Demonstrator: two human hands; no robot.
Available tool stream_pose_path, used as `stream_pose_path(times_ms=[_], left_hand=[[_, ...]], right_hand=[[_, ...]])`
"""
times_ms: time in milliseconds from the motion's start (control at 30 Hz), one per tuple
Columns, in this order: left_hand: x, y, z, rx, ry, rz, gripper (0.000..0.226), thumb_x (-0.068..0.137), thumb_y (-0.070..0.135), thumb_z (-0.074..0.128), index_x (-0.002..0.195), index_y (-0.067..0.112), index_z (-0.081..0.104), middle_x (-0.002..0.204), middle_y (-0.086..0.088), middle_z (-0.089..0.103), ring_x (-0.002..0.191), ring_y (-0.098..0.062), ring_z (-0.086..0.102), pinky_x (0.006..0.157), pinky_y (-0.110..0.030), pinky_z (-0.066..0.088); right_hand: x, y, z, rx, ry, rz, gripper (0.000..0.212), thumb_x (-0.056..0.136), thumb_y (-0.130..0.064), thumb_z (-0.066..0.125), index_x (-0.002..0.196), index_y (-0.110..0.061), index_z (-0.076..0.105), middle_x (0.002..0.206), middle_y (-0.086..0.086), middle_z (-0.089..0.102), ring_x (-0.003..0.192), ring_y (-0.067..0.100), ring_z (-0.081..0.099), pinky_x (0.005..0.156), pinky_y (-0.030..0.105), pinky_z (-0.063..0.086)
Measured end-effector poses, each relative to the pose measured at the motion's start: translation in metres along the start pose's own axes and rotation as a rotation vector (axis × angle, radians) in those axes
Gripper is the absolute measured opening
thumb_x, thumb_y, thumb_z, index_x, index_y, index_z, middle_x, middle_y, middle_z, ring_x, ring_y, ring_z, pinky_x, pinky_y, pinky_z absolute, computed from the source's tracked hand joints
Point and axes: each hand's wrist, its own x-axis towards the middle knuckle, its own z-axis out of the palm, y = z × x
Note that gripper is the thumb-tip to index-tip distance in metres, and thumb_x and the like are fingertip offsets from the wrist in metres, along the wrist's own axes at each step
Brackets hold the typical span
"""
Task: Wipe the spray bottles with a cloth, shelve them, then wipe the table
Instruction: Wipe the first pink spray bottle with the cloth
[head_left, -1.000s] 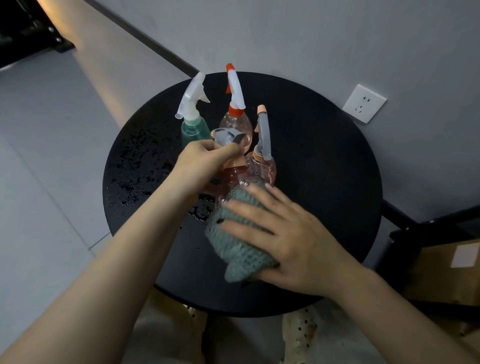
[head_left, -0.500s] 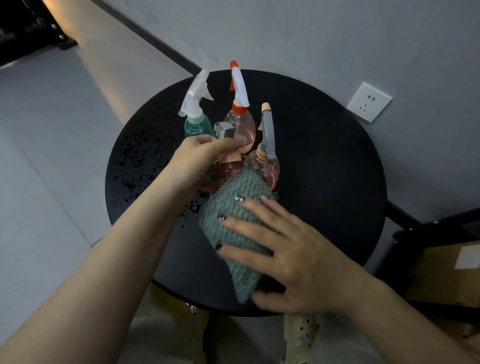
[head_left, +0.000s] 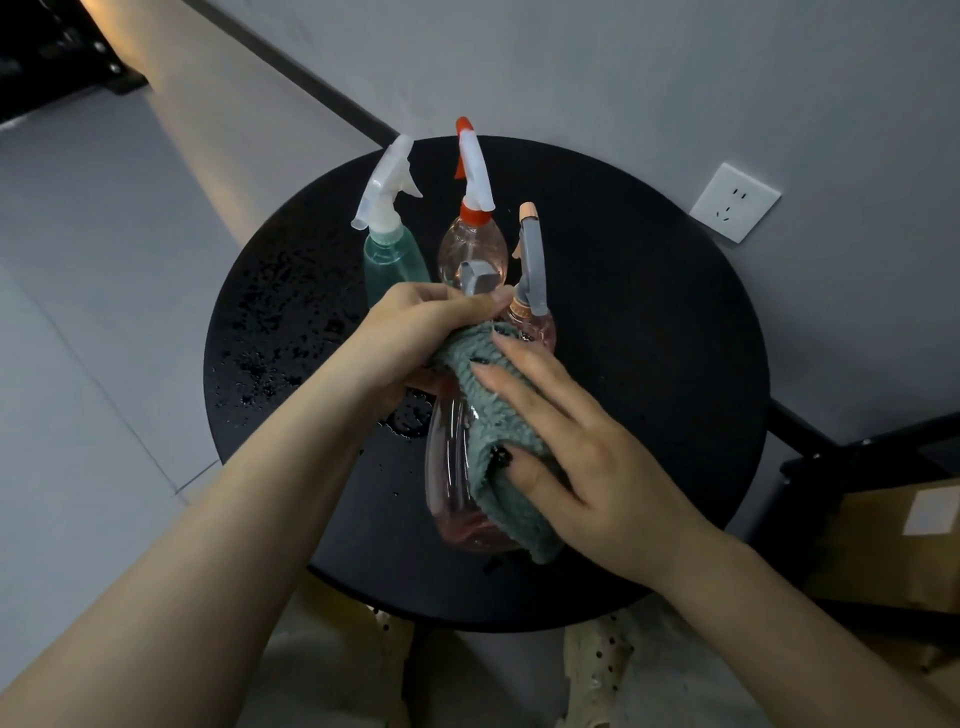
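Note:
My left hand (head_left: 415, 332) grips the neck of a clear pink spray bottle (head_left: 449, 478) with a grey trigger head, holding it tilted over the round black table (head_left: 649, 364). My right hand (head_left: 576, 452) presses a grey-green fluffy cloth (head_left: 493, 415) against the bottle's side, fingers laid over the cloth and thumb tucked under its fold. Behind stand three more bottles: a green one with a white trigger (head_left: 387, 249), a pink one with a red-and-white trigger (head_left: 472, 244), and a pink one with a grey trigger and peach tip (head_left: 535, 306).
Water droplets (head_left: 270, 343) speckle the table's left side. A white wall socket (head_left: 735, 202) sits on the grey wall at the right. A dark frame and a cardboard box (head_left: 893, 545) stand low at the right. Grey tiled floor lies to the left.
The held bottle has been lifted toward me and tilted, showing more of its body. My right hand with the cloth has slid along its side.

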Motion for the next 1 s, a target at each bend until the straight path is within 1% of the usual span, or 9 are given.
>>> stream_pose_path(times_ms=[133,267,400,467,600,700,833,900,1000], left_hand=[[0.001,0.0,-0.004,-0.024,0.061,0.028,0.043,0.06,0.045,0.081,0.078,0.011,0.062,0.07,-0.003,0.066,0.061,-0.019,0.061,0.065,-0.03,0.051],[0.001,0.001,-0.006,-0.063,0.148,0.062,0.032,0.07,0.039,0.076,0.072,0.011,0.061,0.066,-0.004,0.064,0.058,-0.018,0.06,0.061,-0.028,0.049],[0.001,0.001,-0.006,-0.023,0.18,0.057,0.033,0.076,0.04,0.072,0.083,0.009,0.066,0.072,-0.007,0.067,0.059,-0.018,0.061,0.059,-0.026,0.049],[0.002,0.001,-0.007,-0.015,0.175,0.058,0.035,0.076,0.04,0.072,0.086,0.007,0.066,0.072,-0.007,0.067,0.059,-0.017,0.062,0.06,-0.027,0.049],[0.003,0.001,-0.005,-0.032,0.121,0.054,0.042,0.07,0.04,0.078,0.086,0.004,0.066,0.073,-0.008,0.067,0.065,-0.021,0.063,0.068,-0.033,0.051],[0.002,0.002,-0.001,0.013,0.088,0.038,0.054,0.059,0.047,0.078,0.088,0.004,0.065,0.073,-0.005,0.066,0.059,-0.016,0.062,0.056,-0.025,0.051],[0.001,0.003,-0.002,-0.015,0.048,0.014,0.051,0.059,0.048,0.072,0.09,0.008,0.064,0.073,-0.003,0.066,0.059,-0.013,0.063,0.053,-0.024,0.052],[0.001,0.003,-0.003,-0.035,0.023,0.019,0.05,0.059,0.047,0.071,0.091,0.009,0.064,0.075,-0.003,0.066,0.061,-0.013,0.063,0.055,-0.024,0.053],[0.001,0.004,-0.005,-0.037,0.003,0.033,0.042,0.06,0.046,0.07,0.082,0.01,0.063,0.071,-0.001,0.066,0.059,-0.012,0.062,0.055,-0.022,0.051]], right_hand=[[-0.005,-0.003,0.002,-0.243,-0.06,-0.191,0.073,0.085,-0.054,0.047,0.145,-0.023,0.022,0.156,0.001,0.011,0.147,0.023,0.001,0.116,0.038,0.014],[-0.008,-0.005,0.003,-0.388,-0.132,-0.325,0.085,0.078,-0.071,0.049,0.143,-0.02,0.027,0.154,0.006,0.017,0.146,0.029,0.004,0.119,0.045,0.006],[-0.008,-0.003,0.005,-0.449,-0.081,-0.412,0.05,0.096,-0.05,0.038,0.137,-0.021,0.04,0.149,0.002,0.03,0.143,0.028,0.017,0.119,0.046,0.011],[-0.008,-0.002,0.003,-0.398,-0.043,-0.387,0.04,0.1,-0.037,0.038,0.136,-0.021,0.044,0.148,0.001,0.034,0.144,0.026,0.019,0.118,0.045,0.015],[-0.005,-0.002,0.002,-0.173,0.03,-0.223,0.041,0.098,-0.033,0.042,0.138,-0.023,0.042,0.151,-0.003,0.032,0.145,0.02,0.016,0.117,0.04,0.023],[0.0,-0.001,0.002,0.061,0.042,-0.035,0.046,0.097,-0.036,0.041,0.142,-0.03,0.035,0.154,-0.014,0.022,0.146,0.01,0.011,0.115,0.032,0.022],[0.007,-0.002,0.001,0.418,0.111,0.119,0.045,0.094,-0.034,0.045,0.138,-0.037,0.039,0.152,-0.02,0.025,0.141,0.0,0.019,0.116,0.031,0.025],[0.008,-0.002,0.001,0.421,0.125,0.12,0.045,0.094,-0.033,0.045,0.138,-0.036,0.039,0.152,-0.02,0.025,0.141,0.0,0.02,0.116,0.035,0.026],[0.003,-0.002,0.004,0.225,0.094,0.033,0.049,0.095,-0.036,0.043,0.143,-0.029,0.035,0.155,-0.012,0.022,0.145,0.01,0.015,0.116,0.042,0.026]])
